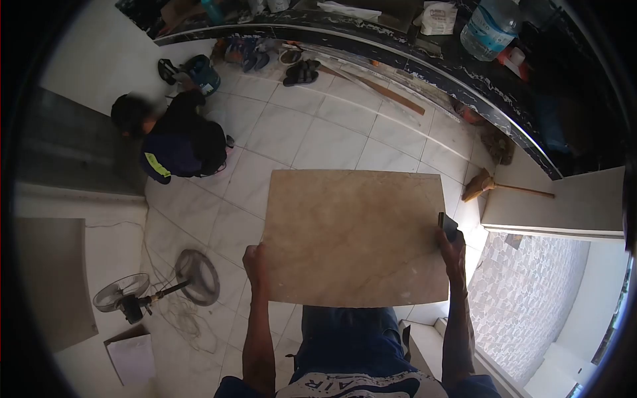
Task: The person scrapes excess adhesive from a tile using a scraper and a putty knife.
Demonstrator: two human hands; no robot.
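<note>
A large beige rectangular panel (355,239) is held out in front of my body, above the tiled floor. My left hand (255,259) grips its left edge near the lower half. At the right edge my right hand (452,249) holds the panel, with a small dark block (448,226) between the fingers and the panel's side. Both hands are closed, and their fingertips are partly hidden. Faint brown veins and a few light spots mark the panel's face.
A person (182,139) crouches on the tiles at the left. A standing fan (197,276) with loose cable is at the lower left. A black counter (371,50) curves across the top, with sandals (302,73), a wooden strip (391,96) and a broom (479,185) below it.
</note>
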